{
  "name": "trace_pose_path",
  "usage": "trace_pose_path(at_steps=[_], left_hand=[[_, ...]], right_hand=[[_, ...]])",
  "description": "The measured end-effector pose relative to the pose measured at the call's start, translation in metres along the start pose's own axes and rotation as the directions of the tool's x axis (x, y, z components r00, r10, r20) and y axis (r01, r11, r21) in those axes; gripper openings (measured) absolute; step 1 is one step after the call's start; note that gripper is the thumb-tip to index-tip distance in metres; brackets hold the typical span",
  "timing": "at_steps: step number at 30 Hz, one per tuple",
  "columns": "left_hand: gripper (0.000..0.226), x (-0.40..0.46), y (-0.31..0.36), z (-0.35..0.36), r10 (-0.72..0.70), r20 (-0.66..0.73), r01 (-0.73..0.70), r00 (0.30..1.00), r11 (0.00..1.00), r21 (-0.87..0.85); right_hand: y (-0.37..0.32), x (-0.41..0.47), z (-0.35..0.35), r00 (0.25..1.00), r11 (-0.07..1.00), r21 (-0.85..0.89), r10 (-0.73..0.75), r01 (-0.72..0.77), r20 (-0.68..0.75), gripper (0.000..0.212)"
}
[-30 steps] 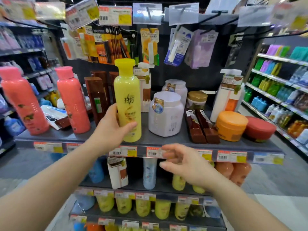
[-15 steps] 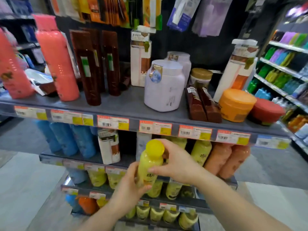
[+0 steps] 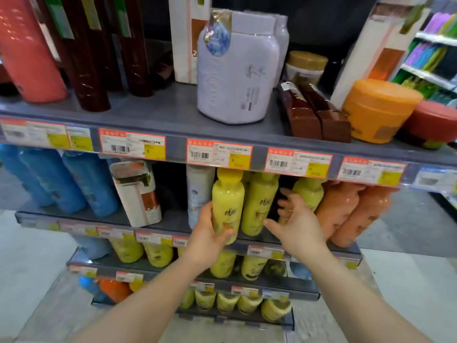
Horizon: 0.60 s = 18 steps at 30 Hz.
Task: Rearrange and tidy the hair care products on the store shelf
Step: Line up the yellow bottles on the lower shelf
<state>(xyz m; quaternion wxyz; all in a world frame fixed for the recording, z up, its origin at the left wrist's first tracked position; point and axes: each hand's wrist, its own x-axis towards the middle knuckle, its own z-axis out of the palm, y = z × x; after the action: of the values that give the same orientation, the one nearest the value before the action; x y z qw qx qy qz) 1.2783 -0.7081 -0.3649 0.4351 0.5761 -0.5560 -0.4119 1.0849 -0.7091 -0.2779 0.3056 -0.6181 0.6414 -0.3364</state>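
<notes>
My left hand (image 3: 207, 240) grips a yellow bottle (image 3: 227, 201) upright at the front edge of the second shelf (image 3: 170, 222), beside two more yellow bottles (image 3: 259, 201). Just right of those, my right hand (image 3: 295, 225) hovers with its fingers spread, holding nothing. A pale white bottle (image 3: 199, 194) stands immediately left of the held one.
On the top shelf (image 3: 173, 120) stand a lavender jar (image 3: 237, 70), dark brown bottles (image 3: 86, 60), a coral bottle (image 3: 27, 53), brown tubes (image 3: 311, 110) and an orange tub (image 3: 378, 110). Blue bottles (image 3: 69, 184), a white carton (image 3: 138, 194) and orange bottles (image 3: 351, 211) share the second shelf. Lower shelves hold several yellow bottles (image 3: 222, 266).
The yellow bottle came down from the top shelf to the second shelf, still in my left hand. My right hand let go of its cap and moved right, fingers spread. The view dropped lower.
</notes>
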Motion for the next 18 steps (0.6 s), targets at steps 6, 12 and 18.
trace_pose_path(at_steps=[6, 12, 18], left_hand=[[0.052, 0.011, 0.004, 0.022, 0.044, -0.056, -0.042, 0.997, 0.999, 0.032], [0.052, 0.012, -0.002, 0.033, 0.064, -0.058, -0.064, 0.996, 0.998, -0.003], [0.044, 0.011, -0.009, 0.037, 0.001, -0.097, 0.006, 0.995, 0.998, 0.066]], right_hand=[[0.014, 0.013, 0.031, 0.998, 0.999, 0.048, -0.020, 0.023, -0.063, 0.098], [0.026, 0.023, 0.057, 0.993, 0.996, 0.042, 0.079, -0.076, -0.084, 0.082], [0.038, 0.025, 0.069, 0.987, 0.989, -0.026, 0.142, -0.144, -0.075, 0.048]])
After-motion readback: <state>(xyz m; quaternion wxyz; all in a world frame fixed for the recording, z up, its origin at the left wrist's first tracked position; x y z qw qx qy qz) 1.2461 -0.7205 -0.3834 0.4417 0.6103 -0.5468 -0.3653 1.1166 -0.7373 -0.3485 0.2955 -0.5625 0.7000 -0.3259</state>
